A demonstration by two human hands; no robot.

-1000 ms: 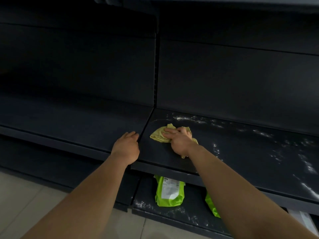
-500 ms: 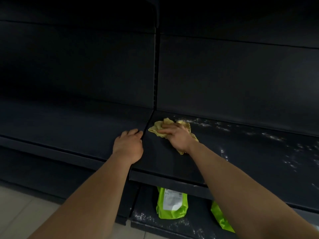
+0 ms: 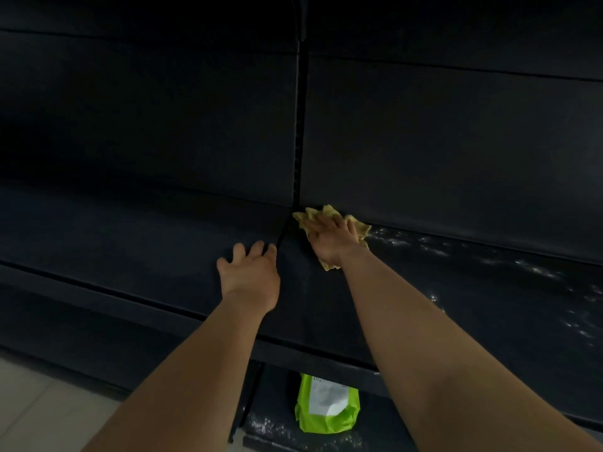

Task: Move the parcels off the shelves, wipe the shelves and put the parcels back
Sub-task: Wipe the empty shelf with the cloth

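Item 1: I logged the left hand [image 3: 249, 275] flat on the shelf [image 3: 130, 243], just left of the seam [image 3: 283, 233], fingers spread wide, holding nothing.
Item 2: a crumpled yellow cloth [image 3: 359, 228] lay just right of the seam, in the back corner against the back panel [image 3: 456, 141]. The right hand [image 3: 332, 238] pressed on it with fingers fairly straight, covering its middle.
Item 3: white dust specks [image 3: 522, 265] lay further right of the seam.
Item 4: I noted a green parcel [image 3: 326, 406] below and right of the seam, on the lower shelf [image 3: 274, 425], its top hidden by the upper shelf's edge.
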